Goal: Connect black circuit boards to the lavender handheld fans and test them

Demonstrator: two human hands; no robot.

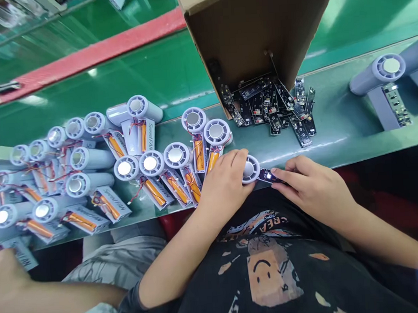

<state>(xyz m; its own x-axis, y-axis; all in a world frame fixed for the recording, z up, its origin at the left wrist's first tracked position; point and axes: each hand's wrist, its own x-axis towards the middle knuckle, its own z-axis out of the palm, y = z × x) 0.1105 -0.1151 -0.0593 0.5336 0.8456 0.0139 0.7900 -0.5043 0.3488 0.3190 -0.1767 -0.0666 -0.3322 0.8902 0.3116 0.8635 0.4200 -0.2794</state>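
Note:
My left hand (pixel 226 176) is closed around a pale lavender handheld fan (pixel 250 169), whose round end with a silver disc faces up. A small black circuit board (pixel 267 175) with a bright white spot sticks out beside the fan's round end. The fingers of my right hand (pixel 308 188) pinch the far end of this board. Most of the fan's body is hidden under my left hand. Just left of that hand stand more fans (pixel 217 132), their open handles showing orange batteries and thin red wires.
A cardboard box (pixel 257 26) lies on its side, with a heap of black circuit boards (pixel 273 105) spilling from its mouth. Many fans (pixel 99 158) fill the bench's left side; others (pixel 384 70) stand at the right. A co-worker's hand (pixel 7 272) is at lower left.

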